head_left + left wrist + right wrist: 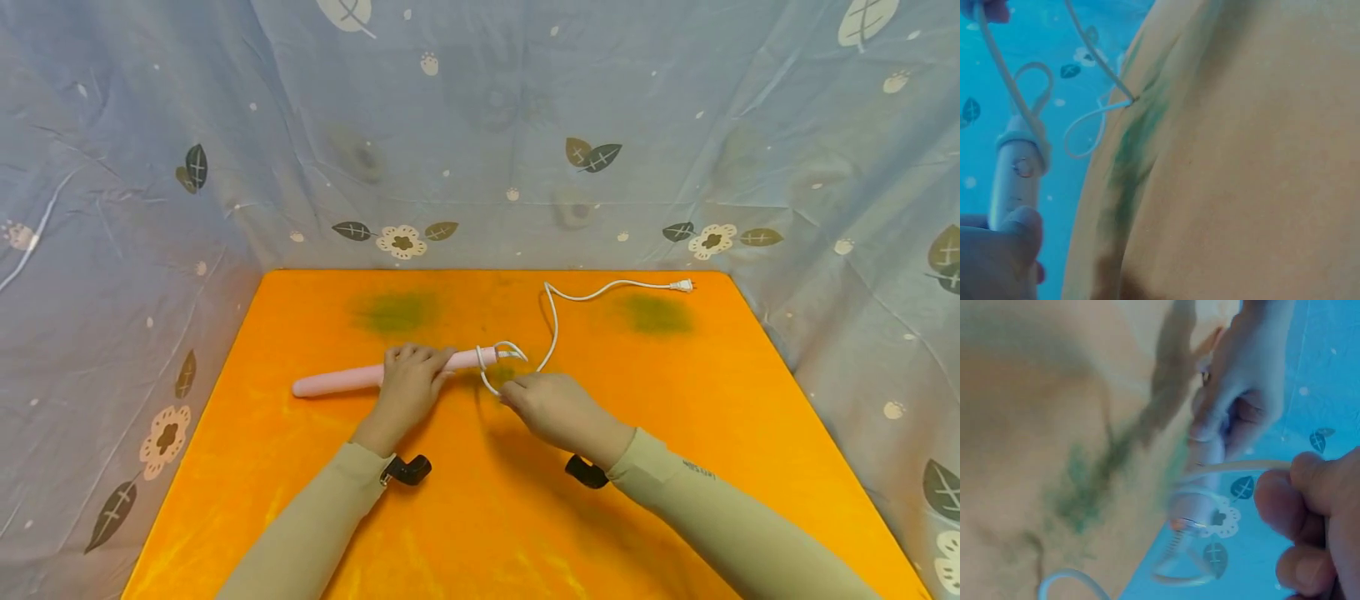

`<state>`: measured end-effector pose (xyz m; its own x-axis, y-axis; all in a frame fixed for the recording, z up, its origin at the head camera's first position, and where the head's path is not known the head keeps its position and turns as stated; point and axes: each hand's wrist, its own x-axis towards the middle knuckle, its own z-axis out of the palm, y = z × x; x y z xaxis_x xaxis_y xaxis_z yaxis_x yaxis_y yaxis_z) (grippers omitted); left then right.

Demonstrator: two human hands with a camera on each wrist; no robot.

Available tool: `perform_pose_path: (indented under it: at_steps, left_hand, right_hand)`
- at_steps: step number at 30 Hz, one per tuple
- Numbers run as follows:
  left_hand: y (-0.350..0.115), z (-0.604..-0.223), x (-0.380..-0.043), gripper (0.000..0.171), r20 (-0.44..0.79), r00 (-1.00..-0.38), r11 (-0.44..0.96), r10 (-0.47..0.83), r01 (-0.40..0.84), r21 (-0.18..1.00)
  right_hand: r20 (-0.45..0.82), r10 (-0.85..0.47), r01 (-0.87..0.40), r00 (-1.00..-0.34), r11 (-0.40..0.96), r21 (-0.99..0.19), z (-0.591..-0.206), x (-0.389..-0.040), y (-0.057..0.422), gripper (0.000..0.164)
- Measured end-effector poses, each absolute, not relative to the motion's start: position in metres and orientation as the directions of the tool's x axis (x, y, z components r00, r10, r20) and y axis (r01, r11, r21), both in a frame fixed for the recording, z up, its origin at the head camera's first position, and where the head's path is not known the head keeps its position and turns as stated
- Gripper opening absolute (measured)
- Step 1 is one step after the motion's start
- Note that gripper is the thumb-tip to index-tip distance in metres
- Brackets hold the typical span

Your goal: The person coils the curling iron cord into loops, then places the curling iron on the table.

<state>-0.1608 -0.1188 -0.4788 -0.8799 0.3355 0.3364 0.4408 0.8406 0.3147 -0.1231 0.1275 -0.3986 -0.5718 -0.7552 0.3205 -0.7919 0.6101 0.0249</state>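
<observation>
A slim pink hair iron (341,382) with a rounded tip lies across my front, tip to the left. My left hand (408,385) grips it by the handle; in the left wrist view the thumb lies just below a round button (1023,167). The iron's white cord (553,329) bends back from the handle end and loops round the handle. To the right of that end, my right hand (558,408) pinches the cord, drawing one stretch of it taut, as the right wrist view shows between thumb and finger (1275,500).
The cord runs on to a white two-pin plug (681,285) near the back right of the orange-covered table (480,533). Dark green stains (397,312) mark the cover. Patterned curtains (495,108) enclose the back and both sides.
</observation>
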Motion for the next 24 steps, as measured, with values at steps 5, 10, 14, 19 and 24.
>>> perform_pose_path:
  at_steps: [5, 10, 14, 19, 24]
  left_hand:
    - [-0.117, -0.483, -0.157, 0.041, 0.225, -0.894, 0.848, 0.387, 0.441, 0.294]
    - [-0.117, -0.486, -0.153, 0.041, 0.189, -0.880, 0.834, 0.436, 0.474, 0.283]
    - [-0.117, -0.485, -0.148, 0.040, 0.245, -0.858, 0.808, 0.451, 0.509, 0.296]
    - [-0.116, -0.478, -0.136, 0.038, 0.334, -0.814, 0.766, 0.475, 0.570, 0.298]
    - [-0.117, -0.474, -0.129, 0.039, 0.410, -0.782, 0.738, 0.469, 0.602, 0.305]
  right_hand:
    - [0.414, -0.752, -0.803, -0.512, 0.590, 0.079, -0.388, -0.132, 0.122, 0.023]
    - [0.451, -0.754, -0.809, -0.478, 0.578, 0.108, -0.374, -0.145, 0.122, 0.026]
    - [0.458, -0.740, -0.803, -0.492, 0.589, 0.088, -0.367, -0.158, 0.124, 0.023]
    - [0.448, -0.704, -0.787, -0.552, 0.617, 0.000, -0.362, -0.173, 0.129, 0.022]
    - [0.404, -0.657, -0.754, -0.637, 0.639, -0.151, -0.365, -0.187, 0.137, 0.019]
